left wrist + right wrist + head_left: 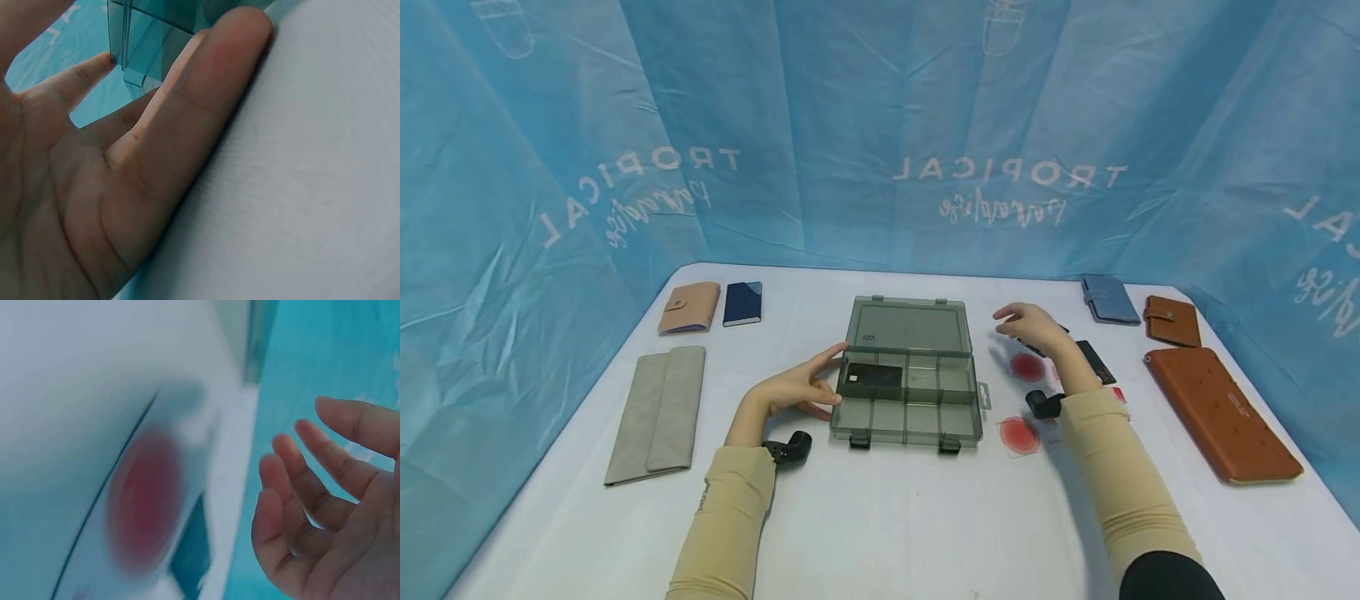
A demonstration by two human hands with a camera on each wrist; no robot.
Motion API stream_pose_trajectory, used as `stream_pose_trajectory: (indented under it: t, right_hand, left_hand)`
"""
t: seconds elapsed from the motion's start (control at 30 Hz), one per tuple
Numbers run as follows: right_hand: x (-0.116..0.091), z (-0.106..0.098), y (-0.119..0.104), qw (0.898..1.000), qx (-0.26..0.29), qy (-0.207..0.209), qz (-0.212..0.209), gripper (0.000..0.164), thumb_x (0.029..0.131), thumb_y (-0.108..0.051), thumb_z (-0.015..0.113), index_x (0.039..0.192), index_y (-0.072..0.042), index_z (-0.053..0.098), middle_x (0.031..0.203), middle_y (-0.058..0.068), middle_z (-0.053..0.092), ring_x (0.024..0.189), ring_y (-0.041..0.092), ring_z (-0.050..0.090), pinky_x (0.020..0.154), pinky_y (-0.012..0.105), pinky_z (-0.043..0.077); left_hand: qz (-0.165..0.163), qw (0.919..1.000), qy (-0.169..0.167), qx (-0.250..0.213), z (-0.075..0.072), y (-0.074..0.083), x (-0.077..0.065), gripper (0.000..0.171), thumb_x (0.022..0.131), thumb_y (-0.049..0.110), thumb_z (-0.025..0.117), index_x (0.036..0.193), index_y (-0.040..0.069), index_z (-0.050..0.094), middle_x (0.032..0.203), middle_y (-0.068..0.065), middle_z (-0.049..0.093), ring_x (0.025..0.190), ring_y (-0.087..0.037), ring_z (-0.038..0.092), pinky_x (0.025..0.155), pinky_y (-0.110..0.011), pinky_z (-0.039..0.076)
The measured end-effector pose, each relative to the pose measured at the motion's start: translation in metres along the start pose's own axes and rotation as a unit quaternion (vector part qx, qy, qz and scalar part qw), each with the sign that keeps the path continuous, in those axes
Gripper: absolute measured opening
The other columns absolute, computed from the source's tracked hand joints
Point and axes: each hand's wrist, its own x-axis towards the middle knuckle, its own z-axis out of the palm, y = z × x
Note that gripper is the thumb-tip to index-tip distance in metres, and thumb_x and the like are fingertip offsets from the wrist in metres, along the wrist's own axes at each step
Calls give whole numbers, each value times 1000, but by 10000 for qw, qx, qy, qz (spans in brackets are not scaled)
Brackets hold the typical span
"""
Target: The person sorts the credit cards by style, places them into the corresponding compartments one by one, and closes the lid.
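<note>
A translucent grey-green plastic compartment box (906, 421) lies in the middle with its lid (912, 327) raised toward the back. Inside, a black card (874, 377) with a pale chip mark sits in the upper left compartment. My left hand (797, 385) rests at the box's left side, fingertips touching its edge; the left wrist view shows the fingers mostly straight along the cloth. Right of the box, my right hand (1033, 327) hovers above several cards, fingers loosely bent with nothing between them. Below it lies a clear card with a red circle (1027, 367), blurred in the right wrist view.
Nearer me lies another red-circle card (1020, 435); a black card (1096, 362) is by the right forearm. At left are a tan wallet (691, 307), navy booklet (742, 303) and grey folder (658, 417). At right are blue (1109, 299), brown (1172, 321) and long brown wallets (1221, 412).
</note>
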Motion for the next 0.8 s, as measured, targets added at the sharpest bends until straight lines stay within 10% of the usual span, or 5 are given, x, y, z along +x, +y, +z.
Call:
stream_pose_trajectory:
  t: [0.3, 0.63, 0.8]
  right_hand:
    - [-1, -17, 42, 9982, 192, 342, 458, 44, 93, -11, 47, 133, 7, 41, 131, 31, 41, 116, 41, 44, 99, 53, 38]
    - [-1, -25, 54, 9720, -1049, 632, 2004, 90, 80, -33, 66, 142, 9, 17, 139, 40, 8, 125, 53, 14, 99, 65, 29]
    - [-1, -29, 56, 9693, -1239, 519, 2062, 93, 76, -40, 70, 137, 12, 24, 137, 40, 9, 123, 53, 15, 97, 65, 31]
  left_hand:
    - [-1, 10000, 8, 17, 0, -1, 0, 96, 84, 8, 68, 150, 29, 1, 154, -14, -5, 84, -18, 60, 82, -47, 52]
    - [4, 10000, -8, -64, -1, -1, 0, 96, 84, 8, 68, 150, 28, 2, 154, -15, -4, 84, -18, 59, 82, -47, 52]
    - [-32, 10000, -2, -52, -2, -2, 1, 97, 83, 9, 69, 150, 30, 2, 154, -14, -5, 84, -18, 59, 82, -47, 52]
